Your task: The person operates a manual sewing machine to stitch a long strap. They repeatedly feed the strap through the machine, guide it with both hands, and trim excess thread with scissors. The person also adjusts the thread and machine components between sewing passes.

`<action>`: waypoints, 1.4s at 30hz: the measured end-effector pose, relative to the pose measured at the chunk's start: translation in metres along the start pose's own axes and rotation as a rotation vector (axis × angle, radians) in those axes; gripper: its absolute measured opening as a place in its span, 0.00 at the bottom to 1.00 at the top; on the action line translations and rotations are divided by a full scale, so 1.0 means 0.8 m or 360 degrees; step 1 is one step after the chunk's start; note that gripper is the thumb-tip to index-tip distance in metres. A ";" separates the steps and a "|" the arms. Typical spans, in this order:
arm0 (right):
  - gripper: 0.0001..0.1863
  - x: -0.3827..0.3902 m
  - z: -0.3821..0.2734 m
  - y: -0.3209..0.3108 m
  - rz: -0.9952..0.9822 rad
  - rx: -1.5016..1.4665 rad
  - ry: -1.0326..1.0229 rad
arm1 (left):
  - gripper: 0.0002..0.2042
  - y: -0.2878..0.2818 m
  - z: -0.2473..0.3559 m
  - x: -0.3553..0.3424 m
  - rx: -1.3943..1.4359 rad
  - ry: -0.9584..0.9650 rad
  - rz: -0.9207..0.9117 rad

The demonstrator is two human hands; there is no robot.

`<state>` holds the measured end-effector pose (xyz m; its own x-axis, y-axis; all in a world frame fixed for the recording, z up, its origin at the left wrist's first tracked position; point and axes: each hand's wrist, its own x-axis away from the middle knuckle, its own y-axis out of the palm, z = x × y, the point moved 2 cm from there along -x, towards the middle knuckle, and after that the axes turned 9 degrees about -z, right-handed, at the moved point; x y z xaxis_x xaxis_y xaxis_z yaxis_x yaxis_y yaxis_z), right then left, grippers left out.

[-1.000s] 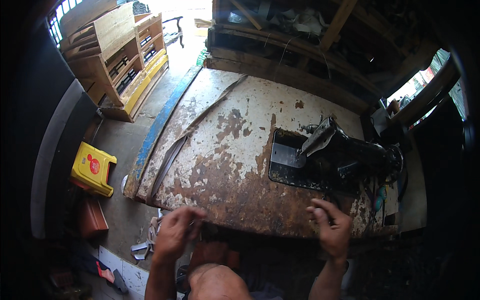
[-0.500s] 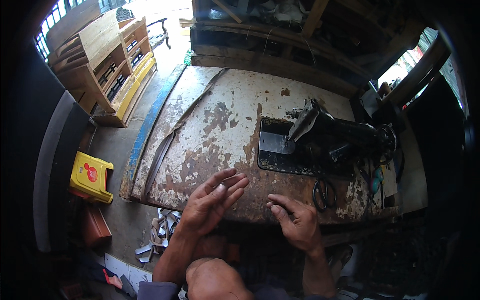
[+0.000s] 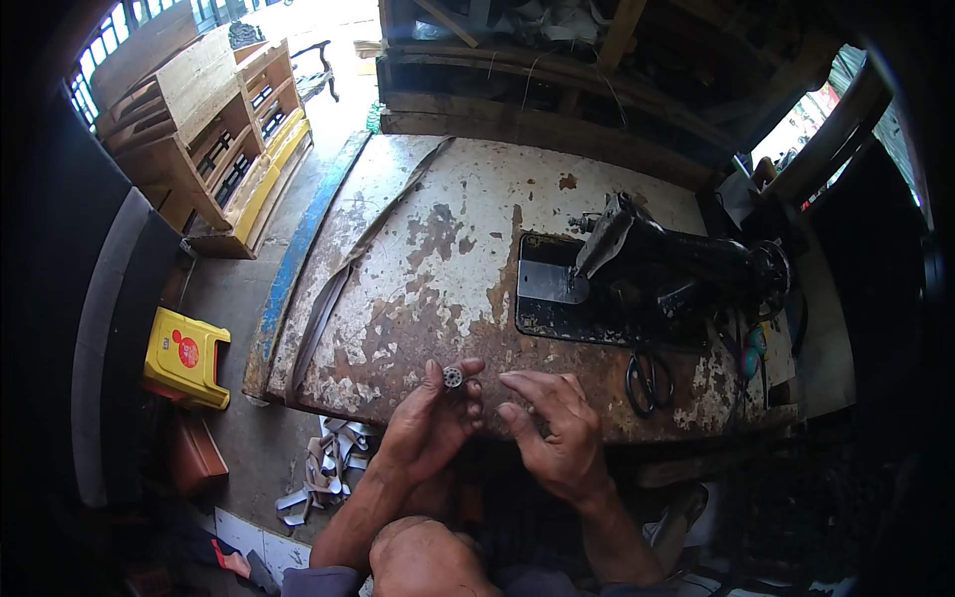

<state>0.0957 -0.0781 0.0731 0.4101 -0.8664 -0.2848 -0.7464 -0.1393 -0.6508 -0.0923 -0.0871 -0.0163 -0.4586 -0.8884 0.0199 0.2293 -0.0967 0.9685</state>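
Note:
A small round metal bobbin (image 3: 454, 378) with a ring of holes is pinched between the thumb and fingers of my left hand (image 3: 431, 430), over the front edge of the worn table (image 3: 398, 328). Just to its right is my right hand (image 3: 560, 430), its thumb apart from its stretched fingers and nothing visible between them. A black sewing machine (image 3: 686, 264) stands on the table to the right, with a metal plate (image 3: 552, 283) at the left of its bed. Black-handled scissors (image 3: 649, 382) lie in front of the machine, to the right of my right hand.
A long dark strip (image 3: 333, 289) lies across the table's left side. On the floor to the left are a yellow stool (image 3: 187, 356) and a heap of scraps (image 3: 323, 473). Wooden shelving (image 3: 224, 149) stands at the far left. Several small tools (image 3: 751, 353) lie beside the machine.
My left hand has turned and closed its fingers, and the bobbin now shows in it. My right hand has moved left and slightly up, closer to the left one.

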 end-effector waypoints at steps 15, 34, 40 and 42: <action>0.23 -0.011 0.011 0.055 0.0120 0.0133 0.0005 | 0.23 -0.015 -0.014 -0.004 -0.0001 0.0237 0.0226; 0.06 -0.012 0.014 0.044 0.0020 -0.0193 0.0210 | 0.16 0.002 -0.009 0.006 -0.1232 0.0345 0.0439; 0.04 -0.005 0.014 0.040 -0.0056 -0.0154 0.0238 | 0.17 0.019 -0.007 0.001 -0.1696 0.0372 0.0484; 0.05 -0.002 0.015 0.037 -0.0097 -0.0088 0.0210 | 0.16 0.017 -0.005 0.002 -0.1485 0.0247 0.0615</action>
<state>0.0795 -0.0750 0.0461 0.3855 -0.9107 -0.1485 -0.7514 -0.2165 -0.6233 -0.0864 -0.0920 -0.0039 -0.1105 -0.9749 0.1934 0.9458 -0.0433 0.3219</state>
